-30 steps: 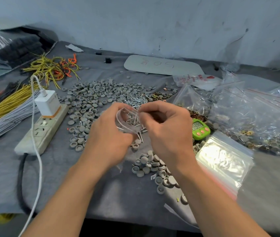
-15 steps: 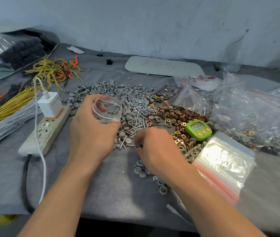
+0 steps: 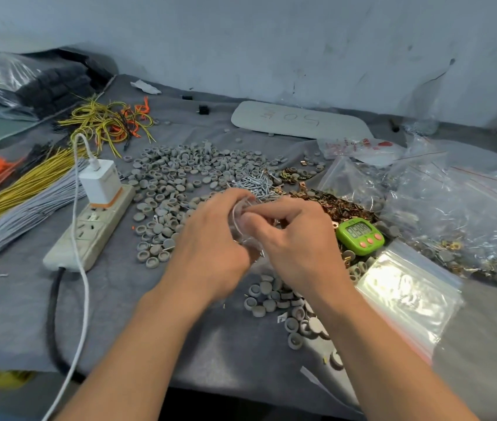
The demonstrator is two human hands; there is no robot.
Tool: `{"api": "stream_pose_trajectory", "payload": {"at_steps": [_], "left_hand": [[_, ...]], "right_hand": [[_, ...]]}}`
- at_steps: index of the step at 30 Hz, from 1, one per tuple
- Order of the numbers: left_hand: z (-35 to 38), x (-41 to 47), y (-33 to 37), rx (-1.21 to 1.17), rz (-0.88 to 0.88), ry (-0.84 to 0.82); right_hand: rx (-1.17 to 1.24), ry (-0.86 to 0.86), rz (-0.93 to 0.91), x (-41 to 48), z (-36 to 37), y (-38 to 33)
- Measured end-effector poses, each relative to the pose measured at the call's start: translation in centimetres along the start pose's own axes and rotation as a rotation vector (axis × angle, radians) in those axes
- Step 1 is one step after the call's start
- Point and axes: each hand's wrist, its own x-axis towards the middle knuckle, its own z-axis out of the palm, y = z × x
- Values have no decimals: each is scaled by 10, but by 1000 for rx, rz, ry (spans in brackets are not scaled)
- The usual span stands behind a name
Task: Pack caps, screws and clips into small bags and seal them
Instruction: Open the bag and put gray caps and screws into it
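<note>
Our left hand (image 3: 210,243) grips the bag (image 3: 239,226) above the caps (image 3: 174,177), fingers curled round it. Our right hand (image 3: 297,238) pinches at its mouth, on what we cannot tell. If the mouth collapses, parts could miss and scatter among the loose screws (image 3: 256,184).

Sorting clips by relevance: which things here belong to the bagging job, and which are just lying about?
Job: small bag in left hand, right hand at its mouth; grey caps; screws; brass clips; empty zip bags.
Lying about: power strip; wire bundles; green timer; white board.
</note>
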Motion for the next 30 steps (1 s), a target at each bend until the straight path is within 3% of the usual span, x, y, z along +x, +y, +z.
{"api": "stream_pose_trajectory", "payload": {"at_steps": [3,6,7,10,13,15,18,22,27,30], "left_hand": [[-3,2,-5,-106,-66,67],[-8,5,-10,-185,-143,139],[-9,6,-11,-214,-165,167],[-18,7,-10,-299,-199,324],[-27,5,-11,-200,-145,466],[-26,4,-12,-54,-100,435],[-15,4,-15,145,-46,249],[-3,5,-18,213,-20,55],[2,5,-19,202,-39,18],[4,4,-16,176,-45,9]], "right_hand": [[110,174,23,4,-2,2],[71,371,79,7,-6,7],[13,330,102,9,-7,9],[-271,-42,151,7,-1,12],[-556,-245,103,3,15,15],[-643,-282,40,1,23,15],[-672,-267,-20,1,25,15],[-646,-269,18,0,21,12],[-555,69,121,0,5,7],[-426,188,72,-2,-4,7]]}}
